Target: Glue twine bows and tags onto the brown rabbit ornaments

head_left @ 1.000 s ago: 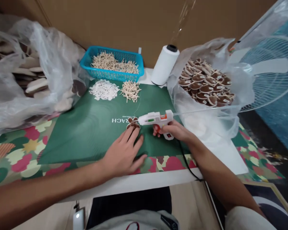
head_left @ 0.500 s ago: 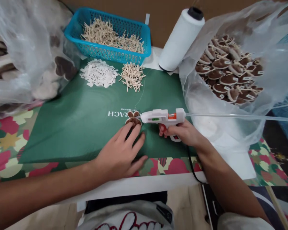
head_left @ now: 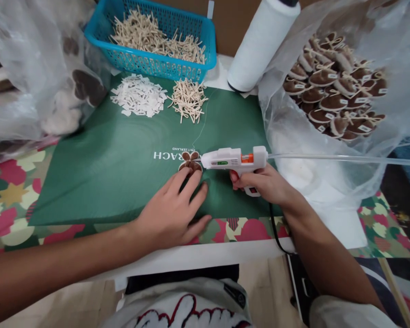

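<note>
Left hand [head_left: 171, 212] lies open, fingertips pinning a small, light brown piece [head_left: 190, 162]; right hand [head_left: 264, 184] grips the rigid glue gun [head_left: 234, 159] by its handle.

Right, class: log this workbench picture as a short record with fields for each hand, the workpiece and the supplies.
left hand: open, fingertips pinning the brown piece
right hand: gripping the glue gun, nozzle at the brown piece
surface: green mat
supplies: white labels, tan bows, blue basket, thread spool
</note>
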Demonstrator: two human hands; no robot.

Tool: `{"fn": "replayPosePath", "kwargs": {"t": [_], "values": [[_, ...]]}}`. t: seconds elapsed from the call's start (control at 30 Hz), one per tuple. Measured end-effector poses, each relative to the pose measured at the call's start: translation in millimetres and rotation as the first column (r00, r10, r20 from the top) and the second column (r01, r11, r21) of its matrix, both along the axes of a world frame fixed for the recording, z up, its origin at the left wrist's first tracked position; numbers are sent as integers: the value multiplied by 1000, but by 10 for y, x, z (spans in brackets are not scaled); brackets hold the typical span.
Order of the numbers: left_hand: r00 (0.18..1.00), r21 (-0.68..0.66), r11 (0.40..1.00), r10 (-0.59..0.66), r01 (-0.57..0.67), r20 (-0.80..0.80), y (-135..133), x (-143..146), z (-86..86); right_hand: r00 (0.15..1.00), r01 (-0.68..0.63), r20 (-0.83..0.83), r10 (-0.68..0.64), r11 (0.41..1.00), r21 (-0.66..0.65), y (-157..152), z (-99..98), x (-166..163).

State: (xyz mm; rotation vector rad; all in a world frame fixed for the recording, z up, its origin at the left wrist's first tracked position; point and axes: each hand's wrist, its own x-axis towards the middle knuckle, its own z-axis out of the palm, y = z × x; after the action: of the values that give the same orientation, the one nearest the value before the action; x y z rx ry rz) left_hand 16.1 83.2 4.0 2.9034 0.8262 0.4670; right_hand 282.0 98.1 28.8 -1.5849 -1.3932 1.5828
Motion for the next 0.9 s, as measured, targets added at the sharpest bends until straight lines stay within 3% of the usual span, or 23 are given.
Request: {"fn": "replayPosePath", "kwargs": {"t": [0.67, 0.9], "values": [[1000, -18, 1000, -3, 3, 11, 3, -1, 11, 999, 34, -11, -34, 999, -24, -58, -16, 108], [999, -65, 997, 45, -43, 23, -20, -13, -13, 987, 60, -149, -60, 998, -6, -44, 96, 46]]}}
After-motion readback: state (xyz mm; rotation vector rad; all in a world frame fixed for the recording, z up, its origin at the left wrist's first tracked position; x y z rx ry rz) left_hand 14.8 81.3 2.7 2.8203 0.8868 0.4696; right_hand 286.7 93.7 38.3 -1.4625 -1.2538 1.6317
